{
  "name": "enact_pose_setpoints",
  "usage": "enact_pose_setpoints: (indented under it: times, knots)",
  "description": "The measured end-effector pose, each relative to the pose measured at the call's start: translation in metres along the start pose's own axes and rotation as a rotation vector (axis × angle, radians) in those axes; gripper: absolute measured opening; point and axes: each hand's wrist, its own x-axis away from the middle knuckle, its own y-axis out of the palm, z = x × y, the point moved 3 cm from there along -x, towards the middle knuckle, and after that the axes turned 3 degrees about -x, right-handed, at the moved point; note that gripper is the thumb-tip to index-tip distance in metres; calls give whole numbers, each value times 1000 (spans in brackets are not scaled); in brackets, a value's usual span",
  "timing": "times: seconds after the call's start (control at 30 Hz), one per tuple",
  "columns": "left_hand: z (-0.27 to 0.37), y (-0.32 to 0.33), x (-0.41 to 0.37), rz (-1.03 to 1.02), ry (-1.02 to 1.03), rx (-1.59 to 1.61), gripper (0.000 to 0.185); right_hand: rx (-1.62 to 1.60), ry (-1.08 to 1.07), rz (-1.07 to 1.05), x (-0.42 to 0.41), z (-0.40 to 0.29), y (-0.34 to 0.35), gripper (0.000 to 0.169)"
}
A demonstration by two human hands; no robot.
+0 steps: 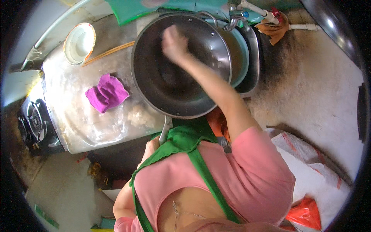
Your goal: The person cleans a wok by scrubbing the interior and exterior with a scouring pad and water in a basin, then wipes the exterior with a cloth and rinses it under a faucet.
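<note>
A large dark wok with a metal rim lies tilted over the edge of a sink. My left hand is beside its metal handle, partly hidden by the green apron, and appears closed around it. Inside the wok, near the far side of its inner wall, is my right hand, blurred and with the fingers curled. Whether it holds something cannot be made out. On the metal counter left of the wok lies a crumpled purple cloth.
Chopsticks and a white bowl with a patterned rim are on the counter. Behind the wok, a light-blue basin with cloudy water stands in the sink under a faucet. A gas stove is at far left.
</note>
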Motion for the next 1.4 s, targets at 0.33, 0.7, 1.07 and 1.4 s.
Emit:
enact_pose_setpoints:
  times: [0.33,0.7,1.07,1.4]
  knots:
    - [-18,9,-8,-11,-3,150,27,-53,219,-777,138,-49,-63,34]
    - [-13,-4,4,-16,50,-24,23,413,-285,-275,23,91,-64,39]
    - [38,-29,39,-438,-200,652,13,199,259,165,88,164,-197,9]
    - [80,-6,74,-286,-173,649,16,-472,88,331,-1,60,-253,42]
